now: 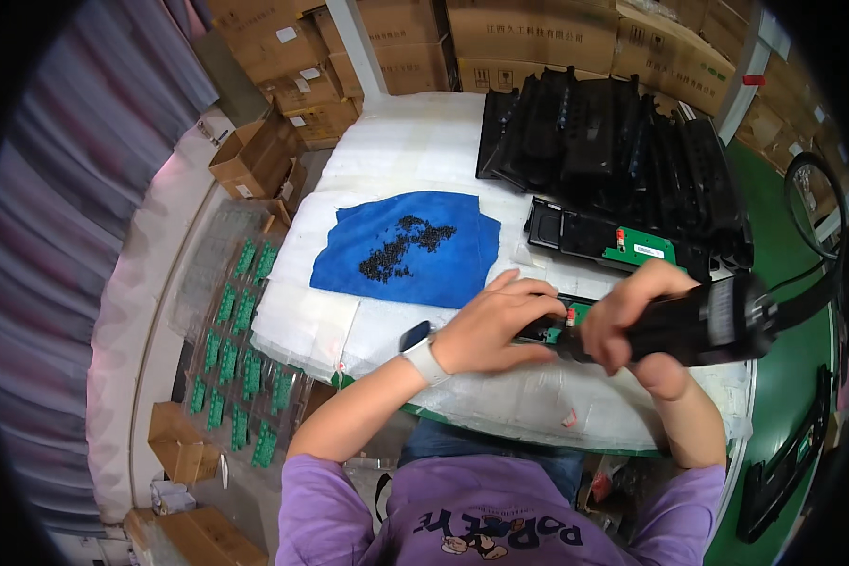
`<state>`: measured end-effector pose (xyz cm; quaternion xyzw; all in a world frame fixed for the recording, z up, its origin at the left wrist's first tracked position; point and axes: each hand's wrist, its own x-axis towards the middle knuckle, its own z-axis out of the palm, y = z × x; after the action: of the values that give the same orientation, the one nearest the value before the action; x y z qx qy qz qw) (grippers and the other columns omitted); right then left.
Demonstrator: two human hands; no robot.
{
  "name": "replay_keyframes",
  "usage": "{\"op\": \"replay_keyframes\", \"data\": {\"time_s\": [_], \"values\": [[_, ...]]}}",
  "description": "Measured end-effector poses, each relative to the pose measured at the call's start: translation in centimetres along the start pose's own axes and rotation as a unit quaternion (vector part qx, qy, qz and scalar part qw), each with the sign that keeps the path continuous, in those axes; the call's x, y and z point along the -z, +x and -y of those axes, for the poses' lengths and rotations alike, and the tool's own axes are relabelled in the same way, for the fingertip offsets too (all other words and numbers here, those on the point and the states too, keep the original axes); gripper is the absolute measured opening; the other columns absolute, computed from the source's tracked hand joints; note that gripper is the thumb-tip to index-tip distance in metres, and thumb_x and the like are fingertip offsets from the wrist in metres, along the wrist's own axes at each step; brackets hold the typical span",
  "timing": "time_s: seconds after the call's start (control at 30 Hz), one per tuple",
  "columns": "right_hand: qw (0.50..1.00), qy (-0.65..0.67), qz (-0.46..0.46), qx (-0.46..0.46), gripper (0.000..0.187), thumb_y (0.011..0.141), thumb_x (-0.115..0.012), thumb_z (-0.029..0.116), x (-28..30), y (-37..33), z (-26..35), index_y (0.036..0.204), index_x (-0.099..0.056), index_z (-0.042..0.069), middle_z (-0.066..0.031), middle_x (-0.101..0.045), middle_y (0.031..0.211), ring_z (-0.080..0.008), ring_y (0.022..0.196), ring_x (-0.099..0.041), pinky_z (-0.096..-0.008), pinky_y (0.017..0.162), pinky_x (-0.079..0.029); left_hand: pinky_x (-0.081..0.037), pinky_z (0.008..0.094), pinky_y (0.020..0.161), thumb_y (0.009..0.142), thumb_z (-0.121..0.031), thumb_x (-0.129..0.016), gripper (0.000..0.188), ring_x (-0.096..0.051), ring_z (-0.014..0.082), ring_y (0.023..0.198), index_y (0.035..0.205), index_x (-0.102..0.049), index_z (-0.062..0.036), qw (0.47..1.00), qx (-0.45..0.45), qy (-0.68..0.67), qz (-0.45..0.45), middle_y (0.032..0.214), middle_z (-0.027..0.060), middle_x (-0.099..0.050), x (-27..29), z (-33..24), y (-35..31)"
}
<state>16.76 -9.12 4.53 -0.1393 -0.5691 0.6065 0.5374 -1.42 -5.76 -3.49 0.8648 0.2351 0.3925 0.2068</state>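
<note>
My right hand (632,316) is wrapped round a black electric screwdriver (703,325), which lies nearly level, its front end pointing left. Under and beside that end sits a black plastic panel (538,330) carrying a green circuit board (583,307) with a small red-and-white part. My left hand (500,325) steadies the panel's left end, thumb on the near side and fingers on the far side. Much of this panel is hidden by my hands and the tool. Left of it, a blue cloth (340,259) bears a scattered pile of small black screws (387,259).
Another black panel with a green board (637,247) lies just beyond my right hand. Behind it black plastic housings (585,141) are piled up. White padding (396,141) covers the table. Several green boards (226,302) lie in clear trays at left; cardboard boxes (528,38) stand behind.
</note>
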Motion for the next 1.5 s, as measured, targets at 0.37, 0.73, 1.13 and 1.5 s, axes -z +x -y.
{"op": "replay_keyframes", "data": {"time_s": [0.37, 0.73, 1.13, 1.5], "values": [[0.999, 0.025, 0.028, 0.016, 0.042, 0.067, -0.076, 0.017, 0.7, -0.6, 3.0, 0.091, -0.047, -0.001, -0.0051, -0.052, 0.061, -0.0105, 0.055, -0.049, -0.0231, 0.049, -0.04, -0.048, 0.0376, 0.059, 0.069, -0.013, -0.068, 0.016, -0.058, 0.0281, 0.073, 0.076, -0.058, -0.0023, 0.826, 0.312, 0.468, -0.03, 0.077, 0.0117, -0.056, 9.1, 5.6, -3.7], [0.999, 0.006, -0.035, 0.02, 0.042, 0.071, -0.068, 0.032, 2.2, 0.3, 2.5, 0.087, -0.041, 0.004, -0.0001, -0.044, 0.051, -0.01, 0.037, -0.043, -0.0239, 0.041, -0.041, -0.044, 0.0317, 0.053, 0.082, -0.008, -0.057, 0.01, -0.056, 0.0233, 0.057, 0.081, -0.056, 0.0011, 0.915, 0.282, 0.236, -0.165, 0.07, 0.0113, -0.058, 9.2, 6.4, -2.5], [0.984, 0.006, -0.021, 0.175, 0.044, 0.083, -0.056, 0.043, 4.3, 0.5, 4.3, 0.102, -0.042, 0.006, 0.0002, -0.046, 0.062, -0.0104, 0.046, -0.045, -0.0291, 0.058, -0.043, -0.045, 0.0203, 0.05, 0.083, -0.006, -0.061, 0.008, -0.054, 0.0099, 0.054, 0.086, -0.059, 0.0012, 0.791, 0.383, -0.477, -0.007, 0.071, 0.0062, -0.061, 0.9, -1.2, 4.4], [0.978, 0.032, -0.003, 0.207, 0.045, 0.085, -0.053, 0.046, 5.0, 0.4, 4.0, 0.106, -0.043, 0.008, -0.0009, -0.047, 0.065, -0.0117, 0.051, -0.047, -0.0316, 0.062, -0.042, -0.048, 0.0216, 0.057, 0.085, -0.011, -0.059, 0.012, -0.059, 0.0121, 0.061, 0.089, -0.058, 0.0001, 0.699, 0.381, -0.605, -0.014, 0.078, 0.0069, -0.063, -1.5, -0.9, 3.1]]}}
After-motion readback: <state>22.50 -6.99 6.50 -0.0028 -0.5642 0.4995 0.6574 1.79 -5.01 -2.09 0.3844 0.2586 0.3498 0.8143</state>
